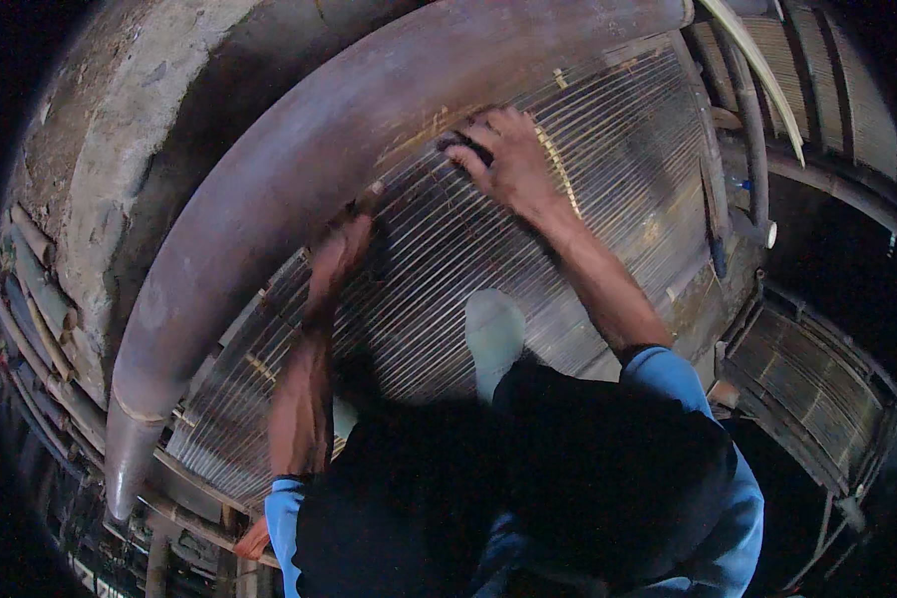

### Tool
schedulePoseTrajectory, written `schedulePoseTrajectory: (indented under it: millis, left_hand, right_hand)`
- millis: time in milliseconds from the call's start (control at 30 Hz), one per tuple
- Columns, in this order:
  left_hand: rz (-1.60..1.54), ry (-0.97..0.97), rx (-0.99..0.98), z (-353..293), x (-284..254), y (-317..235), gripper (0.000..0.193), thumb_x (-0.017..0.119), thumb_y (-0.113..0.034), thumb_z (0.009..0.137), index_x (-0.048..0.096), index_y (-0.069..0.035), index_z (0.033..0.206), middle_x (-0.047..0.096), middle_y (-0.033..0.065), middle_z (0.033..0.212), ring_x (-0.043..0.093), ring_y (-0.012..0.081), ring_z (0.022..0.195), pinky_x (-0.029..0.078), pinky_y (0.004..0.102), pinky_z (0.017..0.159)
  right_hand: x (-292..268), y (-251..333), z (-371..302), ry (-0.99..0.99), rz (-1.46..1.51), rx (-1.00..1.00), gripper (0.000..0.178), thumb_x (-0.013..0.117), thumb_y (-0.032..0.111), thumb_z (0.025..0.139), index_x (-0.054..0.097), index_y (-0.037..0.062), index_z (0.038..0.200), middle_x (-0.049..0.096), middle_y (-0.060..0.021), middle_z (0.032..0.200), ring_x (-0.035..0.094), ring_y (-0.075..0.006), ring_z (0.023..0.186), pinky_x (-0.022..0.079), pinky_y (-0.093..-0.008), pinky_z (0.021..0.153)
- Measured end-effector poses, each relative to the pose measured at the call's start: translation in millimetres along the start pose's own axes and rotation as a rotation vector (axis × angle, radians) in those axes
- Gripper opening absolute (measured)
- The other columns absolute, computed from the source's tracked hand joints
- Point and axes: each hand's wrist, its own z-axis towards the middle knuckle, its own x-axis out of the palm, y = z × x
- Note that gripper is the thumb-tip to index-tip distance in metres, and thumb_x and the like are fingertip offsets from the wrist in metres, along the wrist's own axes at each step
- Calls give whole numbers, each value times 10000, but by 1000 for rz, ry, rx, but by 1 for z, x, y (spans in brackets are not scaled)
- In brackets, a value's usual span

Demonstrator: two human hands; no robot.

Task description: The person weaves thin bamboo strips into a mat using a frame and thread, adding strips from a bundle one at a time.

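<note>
A long, thick, smooth brown pole (299,149) runs across the upper left, bowed by the lens, above a rack of thin pale slats (608,149). My right hand (513,159) is at the pole's near edge, its fingers curled around a small dark object (473,148) whose kind I cannot make out. A yellowish streak (414,140) shows on the pole beside it. Farther left, my left hand (344,244) is against the underside of the pole. One of its digits sticks out; the others are in shadow or hidden.
A pale boot (493,329) stands over the slats between my arms. A concrete ledge (120,179) lies beyond the pole. Bamboo poles (45,329) are stacked at the far left. At the right is a low slatted bamboo frame (807,379). A pale curved strip (762,75) hangs at the upper right.
</note>
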Motion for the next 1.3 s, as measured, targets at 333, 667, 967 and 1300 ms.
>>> schedulePoseTrajectory:
  millis: [333, 667, 967, 1300]
  left_hand:
    - [245, -20, 106, -2, -11, 26, 349, 528, -502, 943, 710, -224, 1049, 696, 89, 957, 668, 295, 938, 501, 410, 784]
    - [180, -186, 271, -2, 6, 67, 232, 548, -439, 955, 728, -299, 998, 678, -34, 1014, 656, 135, 941, 500, 368, 820]
    - [106, -80, -38, 6, 5, 44, 267, 621, -455, 911, 751, -231, 976, 713, 25, 876, 685, 207, 859, 504, 347, 763]
    - [165, -48, -92, 2, -20, 28, 349, 615, -463, 904, 725, -153, 1020, 708, 139, 979, 672, 334, 922, 491, 398, 830]
  right_hand:
    - [33, 102, -65, 147, 133, -294, 525, 752, 263, 798, 605, 54, 1257, 599, -131, 1231, 566, -322, 1143, 468, -416, 945]
    - [5, 57, 9, -55, -6, -27, 302, 752, 214, 820, 702, 110, 1100, 673, -89, 1062, 647, -272, 1009, 559, -375, 815]
    - [12, 21, 18, 142, -109, -295, 375, 734, 134, 753, 653, 123, 1120, 631, -48, 1095, 617, -257, 1027, 550, -377, 813]
    - [23, 140, -79, 780, 746, -617, 253, 497, 221, 942, 573, 15, 1067, 579, -170, 1117, 558, -317, 1059, 453, -463, 917]
